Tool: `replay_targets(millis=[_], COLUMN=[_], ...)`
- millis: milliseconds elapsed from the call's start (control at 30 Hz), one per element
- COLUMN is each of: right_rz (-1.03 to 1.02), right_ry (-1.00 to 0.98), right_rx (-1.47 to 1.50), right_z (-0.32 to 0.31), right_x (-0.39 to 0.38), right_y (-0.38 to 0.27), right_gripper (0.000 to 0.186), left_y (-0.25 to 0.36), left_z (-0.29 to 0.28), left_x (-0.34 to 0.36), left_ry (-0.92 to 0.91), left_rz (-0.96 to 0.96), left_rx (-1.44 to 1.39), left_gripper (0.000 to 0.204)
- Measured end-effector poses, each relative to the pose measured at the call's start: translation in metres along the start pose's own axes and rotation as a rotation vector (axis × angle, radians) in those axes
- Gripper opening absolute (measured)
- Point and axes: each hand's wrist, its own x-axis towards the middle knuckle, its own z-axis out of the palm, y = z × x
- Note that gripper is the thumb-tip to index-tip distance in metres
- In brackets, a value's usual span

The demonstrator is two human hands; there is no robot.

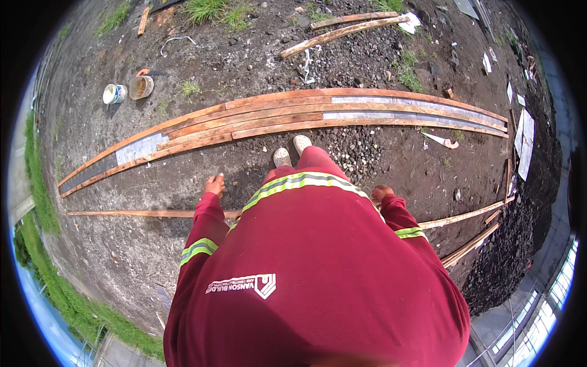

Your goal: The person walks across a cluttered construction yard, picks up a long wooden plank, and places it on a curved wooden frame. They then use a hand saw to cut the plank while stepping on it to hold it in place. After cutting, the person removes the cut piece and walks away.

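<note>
Beside my body, my left hand (214, 185) hangs low, its fingers loosely bent and nothing visible in them. On the other side my right hand (382, 193) hangs close to the hem of my maroon shirt, which partly hides its fingers; whether it grips anything does not show. Neither hand touches the long frame of wooden boards (281, 113) lying on the ground just ahead of my feet. Grey metal sheet (137, 148) shows between some boards. A single thin board (147, 213) lies on the ground to my left, beyond my left hand.
A white bucket (114, 93), a cut-off plastic container (141, 87) and a handsaw (151, 73) sit far left. Another handsaw (441, 140) lies right of my feet. Loose planks (345, 33) lie farther ahead. Gravel (354, 153) and a dark gravel heap (504, 263) are rightward.
</note>
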Motion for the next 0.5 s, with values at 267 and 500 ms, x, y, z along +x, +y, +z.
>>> replay_targets(millis=[267,500], right_rz=[-0.160,-0.114], right_ry=[-0.120,-0.068], right_rx=[0.004,0.067], right_z=[0.053,0.054], right_x=[0.017,0.025], right_y=[-0.088,-0.148], right_gripper=[0.041,0.044], left_y=[-0.033,-0.055], left_z=[-0.033,-0.092], left_x=[-0.005,-0.006], left_ry=[-0.005,0.111], left_rz=[-0.001,-0.059], left_rx=[0.358,0.274], left_gripper=[0.059,0.064])
